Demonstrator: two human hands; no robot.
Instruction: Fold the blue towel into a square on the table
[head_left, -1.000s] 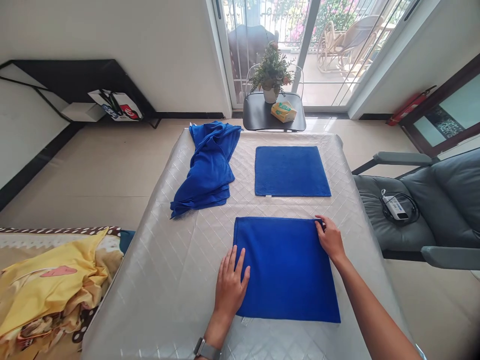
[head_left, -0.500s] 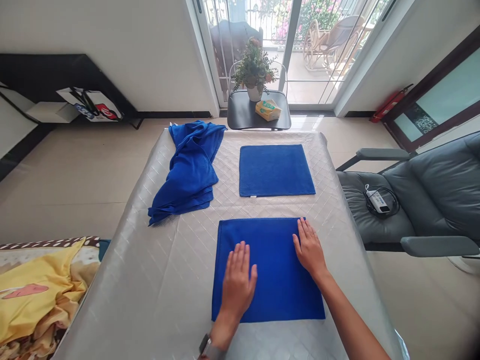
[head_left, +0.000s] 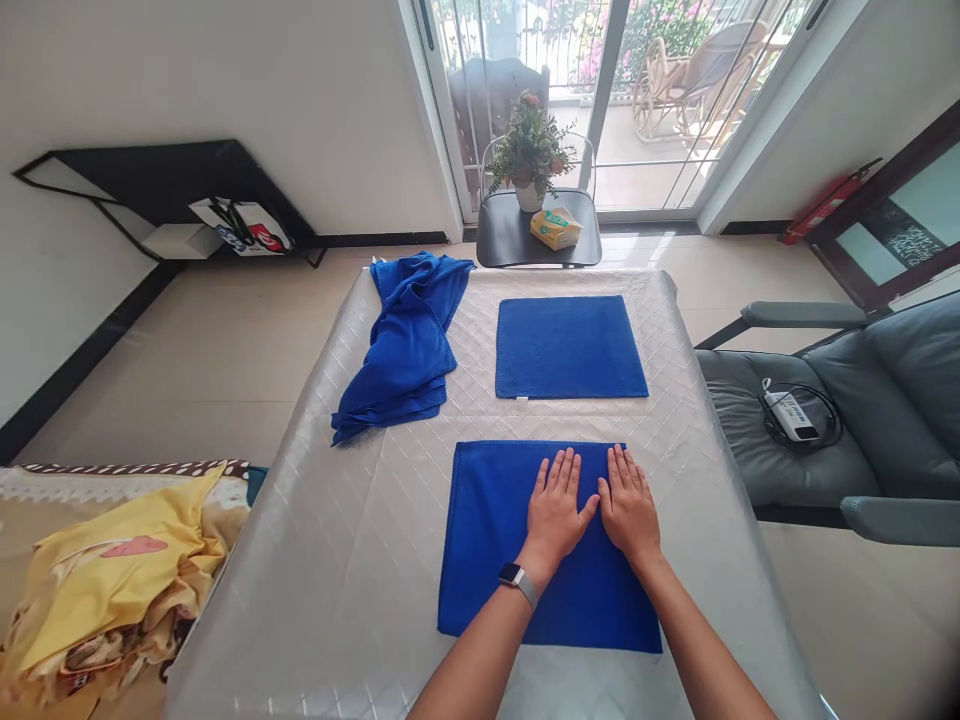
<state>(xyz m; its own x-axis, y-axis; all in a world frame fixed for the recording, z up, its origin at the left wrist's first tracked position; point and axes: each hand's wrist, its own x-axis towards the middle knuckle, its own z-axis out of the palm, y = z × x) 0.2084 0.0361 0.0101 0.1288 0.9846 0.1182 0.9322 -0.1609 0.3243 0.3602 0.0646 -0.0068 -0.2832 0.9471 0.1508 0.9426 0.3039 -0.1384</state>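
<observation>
A blue cloth lies flat on the near part of the table, its corners spread out. My left hand rests palm down on its upper middle, fingers stretched, with a watch on the wrist. Close beside it, my right hand lies flat over the cloth's upper right corner, thumb towards the left one. Farther back is a second blue cloth, a smooth rectangle with a small white tag on its near edge. To its left, a crumpled pile of blue cloth sits by the table's far left corner.
A silvery quilted cover drapes the table. Beyond it stands a black chair bearing a flower pot and a tissue pack. A grey armchair with a power strip is at right; yellow fabric lies at left.
My left hand has moved right and forward across the near cloth, ending beside the right hand. The right hand stays at the upper right corner. The view has shifted slightly left.
</observation>
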